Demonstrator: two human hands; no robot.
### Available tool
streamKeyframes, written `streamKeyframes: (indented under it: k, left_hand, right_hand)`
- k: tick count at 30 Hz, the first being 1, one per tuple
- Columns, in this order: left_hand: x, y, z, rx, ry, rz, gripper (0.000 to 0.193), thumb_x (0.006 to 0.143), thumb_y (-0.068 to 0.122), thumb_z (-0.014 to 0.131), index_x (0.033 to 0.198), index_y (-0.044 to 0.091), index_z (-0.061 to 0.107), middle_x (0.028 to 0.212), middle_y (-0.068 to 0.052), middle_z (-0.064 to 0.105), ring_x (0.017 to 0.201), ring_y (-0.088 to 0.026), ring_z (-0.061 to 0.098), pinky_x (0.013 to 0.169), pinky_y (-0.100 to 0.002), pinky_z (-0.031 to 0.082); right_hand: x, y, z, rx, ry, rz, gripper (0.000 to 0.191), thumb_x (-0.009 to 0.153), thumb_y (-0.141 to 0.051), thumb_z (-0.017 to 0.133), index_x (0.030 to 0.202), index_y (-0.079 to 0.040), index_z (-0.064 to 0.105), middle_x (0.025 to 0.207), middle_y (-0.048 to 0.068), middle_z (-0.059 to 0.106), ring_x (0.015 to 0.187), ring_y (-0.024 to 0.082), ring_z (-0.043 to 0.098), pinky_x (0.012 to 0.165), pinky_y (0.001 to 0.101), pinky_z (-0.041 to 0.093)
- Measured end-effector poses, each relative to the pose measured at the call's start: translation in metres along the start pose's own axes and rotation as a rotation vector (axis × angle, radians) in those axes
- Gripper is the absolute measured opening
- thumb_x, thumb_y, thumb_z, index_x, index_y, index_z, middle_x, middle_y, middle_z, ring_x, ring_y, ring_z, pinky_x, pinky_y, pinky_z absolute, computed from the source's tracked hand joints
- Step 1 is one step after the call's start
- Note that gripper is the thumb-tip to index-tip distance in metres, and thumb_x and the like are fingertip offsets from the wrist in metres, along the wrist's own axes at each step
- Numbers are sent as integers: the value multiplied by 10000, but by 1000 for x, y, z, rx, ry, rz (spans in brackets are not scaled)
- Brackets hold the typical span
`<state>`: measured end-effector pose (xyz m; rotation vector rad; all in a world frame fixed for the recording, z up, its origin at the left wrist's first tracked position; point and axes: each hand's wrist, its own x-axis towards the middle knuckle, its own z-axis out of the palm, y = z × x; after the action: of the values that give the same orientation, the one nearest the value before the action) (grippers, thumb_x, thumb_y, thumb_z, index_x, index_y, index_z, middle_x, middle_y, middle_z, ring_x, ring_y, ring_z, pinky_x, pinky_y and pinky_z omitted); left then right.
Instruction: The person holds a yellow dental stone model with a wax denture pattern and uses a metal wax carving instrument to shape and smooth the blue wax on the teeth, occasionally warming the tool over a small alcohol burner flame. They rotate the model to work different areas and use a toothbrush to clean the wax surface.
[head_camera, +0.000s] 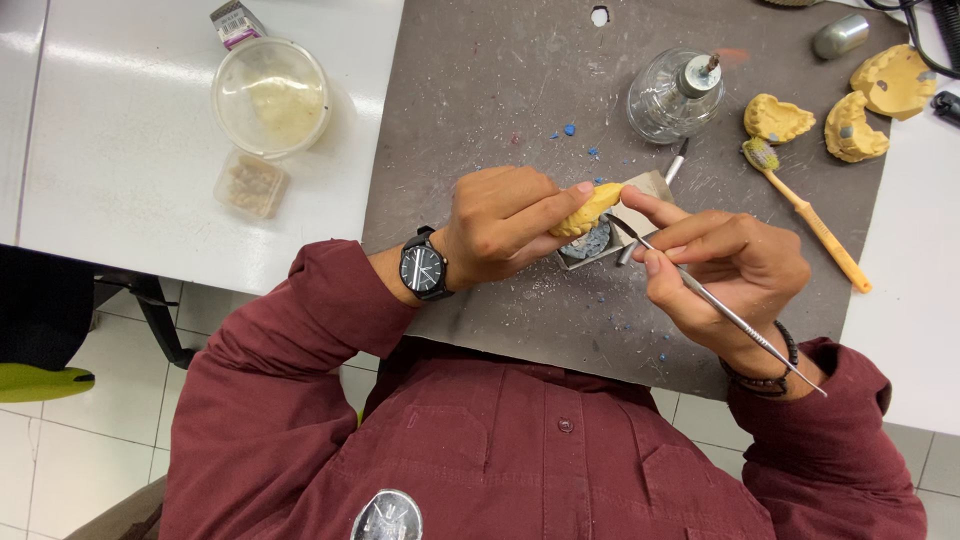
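Note:
My left hand (500, 222), with a black wristwatch (423, 268) on the wrist, grips a yellow plaster dental cast (590, 207) above the grey work mat (480, 100). My right hand (725, 265) holds a thin metal carving tool (730, 315) like a pen, its tip touching the underside of the cast. My right index finger rests against the cast's end. Under the cast lies a small metal tray (650, 185) holding blue wax (592, 243).
A glass spirit burner (672, 97) stands behind the hands. Three more yellow casts (776, 118) (852, 130) (893, 80) and an orange-handled toothbrush (815, 225) lie at the right. A clear round tub (270, 97) and a small clear box (250, 184) sit on the white table at the left.

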<state>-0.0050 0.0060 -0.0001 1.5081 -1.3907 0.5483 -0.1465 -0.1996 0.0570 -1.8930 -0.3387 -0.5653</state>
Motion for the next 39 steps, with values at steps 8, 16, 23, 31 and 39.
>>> streamKeyframes:
  k: [8, 16, 23, 31, 39]
  left_hand:
    - [3, 2, 0, 0, 5, -24, 477, 827, 117, 915, 1238, 29, 690, 870, -55, 663, 729, -200, 649, 605, -348, 490]
    - [4, 1, 6, -72, 14, -174, 453, 807, 91, 938, 1184, 29, 695, 864, -59, 671, 718, -166, 657, 607, -302, 516]
    - [9, -8, 3, -67, 11, -197, 423, 874, 65, 867, 1255, 69, 680, 998, -68, 715, 808, -174, 698, 676, -298, 558]
    - [8, -26, 8, -62, -17, -205, 433, 919, 26, 814, 1318, 101, 663, 1031, -63, 735, 863, -198, 711, 733, -314, 573]
    - [9, -27, 9, -83, -43, -177, 509, 950, 38, 793, 1415, 116, 602, 1082, -79, 734, 895, -209, 699, 768, -329, 568]
  right_hand:
    - [-2, 3, -3, 32, -2, -10, 151, 969, 95, 677, 939, 9, 556, 819, 149, 700, 844, 190, 756, 1083, 559, 571]
    - [-10, 18, -14, -110, 158, -21, 240, 988, 104, 761, 1059, 20, 547, 897, 159, 693, 813, 194, 704, 745, 261, 565]
    - [-10, 29, -14, -148, 106, -36, 199, 1004, 134, 780, 1057, 52, 606, 964, 171, 688, 872, 205, 696, 772, 259, 558]
    - [-4, 24, -9, -209, 85, -74, 202, 994, 124, 794, 1063, 52, 619, 977, 167, 698, 891, 205, 706, 784, 256, 563]
    - [0, 27, -7, -261, 99, -73, 225, 955, 89, 828, 1067, 51, 636, 958, 164, 709, 859, 192, 699, 733, 260, 542]
